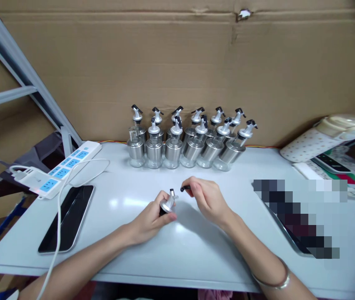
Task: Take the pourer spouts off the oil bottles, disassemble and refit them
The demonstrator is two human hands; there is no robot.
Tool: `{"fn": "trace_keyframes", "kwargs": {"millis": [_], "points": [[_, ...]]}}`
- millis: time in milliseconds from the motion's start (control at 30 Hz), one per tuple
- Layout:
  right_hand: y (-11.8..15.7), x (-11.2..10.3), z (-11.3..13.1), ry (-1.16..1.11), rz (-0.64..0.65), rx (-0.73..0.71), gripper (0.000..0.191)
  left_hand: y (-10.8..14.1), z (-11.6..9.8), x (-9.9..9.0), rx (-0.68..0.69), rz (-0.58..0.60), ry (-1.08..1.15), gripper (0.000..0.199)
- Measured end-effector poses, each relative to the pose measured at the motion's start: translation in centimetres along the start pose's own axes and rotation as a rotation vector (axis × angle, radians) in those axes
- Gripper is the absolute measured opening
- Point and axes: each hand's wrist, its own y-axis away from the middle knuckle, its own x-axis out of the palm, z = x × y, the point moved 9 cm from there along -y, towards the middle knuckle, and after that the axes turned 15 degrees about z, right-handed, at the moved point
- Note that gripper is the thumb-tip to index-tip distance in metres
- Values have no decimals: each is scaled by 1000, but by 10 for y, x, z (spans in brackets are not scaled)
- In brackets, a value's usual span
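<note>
Above the table, my left hand (150, 218) grips a silver pourer spout (168, 203) with a dark base and a short black tip. Close to its right, my right hand (207, 199) pinches a small black lever cap (185, 188), apart from the spout. Behind both hands stand two rows of glass bottles with metal sleeves (173, 150). Most carry silver pourers with black levers (197, 110). The front left bottle (135, 146) has a bare glass neck, and the pourer (154, 126) beside it shows no clear black lever.
A white power strip (71, 164) with a cable and a dark phone (67, 218) lie on the left. To the right are a dotted white flask (315, 141), a small dark device (332, 162) and a partly pixelated dark object (293, 233). Cardboard (177, 62) rises behind the table.
</note>
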Motion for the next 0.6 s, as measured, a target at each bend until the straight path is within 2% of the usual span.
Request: {"fn": "trace_keyframes", "kwargs": {"millis": [200,300,467,533,600], "points": [[3,11,-86,-103,161,416,26,0,15,-24,-115,-191,-6,42],[10,20,-115,-64,201,536,22,0,19,-24,-149,-202,8,34],[15,23,-123,28,162,569,16,-2,24,-22,-168,-191,19,31],[14,14,-115,79,108,565,17,-1,24,-23,-159,-191,19,32],[10,3,-97,68,40,493,21,0,20,-22,-135,-164,1,32]]}}
